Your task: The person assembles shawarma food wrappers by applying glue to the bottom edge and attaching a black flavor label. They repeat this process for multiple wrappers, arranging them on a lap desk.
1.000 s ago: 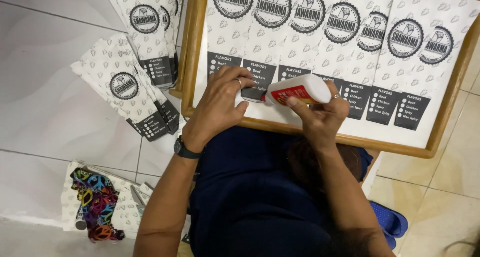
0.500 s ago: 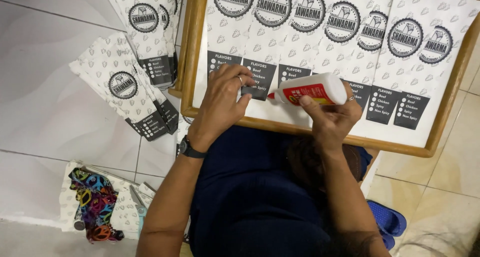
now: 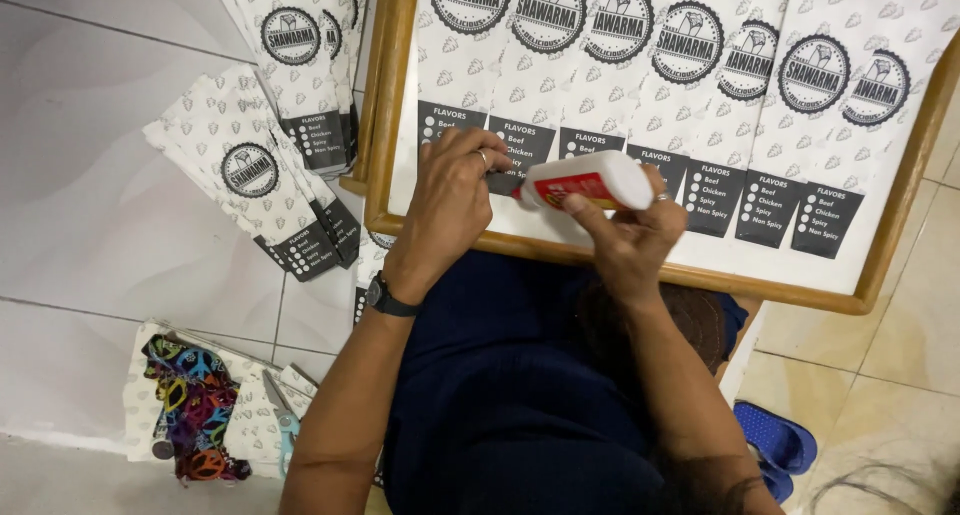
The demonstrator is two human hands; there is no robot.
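Fingers [image 3: 600, 207] of my right hand [image 3: 625, 240] are wrapped around the white glue bottle [image 3: 585, 182], squeezing it sideways so the red tip points left at the lower edge of a printed paper sleeve [image 3: 520, 145]. My left hand [image 3: 455, 200] is spread out flat, fingers pressing that sleeve down on the board, nothing gripped in it. Compared to a second ago the bottle has swung round from a steeper tilt to lying nearly level, and the tip now sits just beside my left fingertips, so I reckon the glue line is going on right where I'm holding the paper flat.

The sleeves lie in an overlapping row across the white board, which has a wooden frame [image 3: 385, 125] and rests over my lap like a worktop. Can't tell if any glue is actually out yet, the tip is half hidden behind my hand.

Other stuff around: a fanned pile of the same sleeves [image 3: 255, 180] on the floor tiles [image 3: 90, 205] to my left, well apart from the board. Nearer my knee there's a colourful cloth [image 3: 190, 410] on more paper with scissors [image 3: 283, 420] just beside it. Blue slipper [image 3: 775, 440] on my right. Nothing's really in the way, though my own left hand crowds the spot where the tip is.
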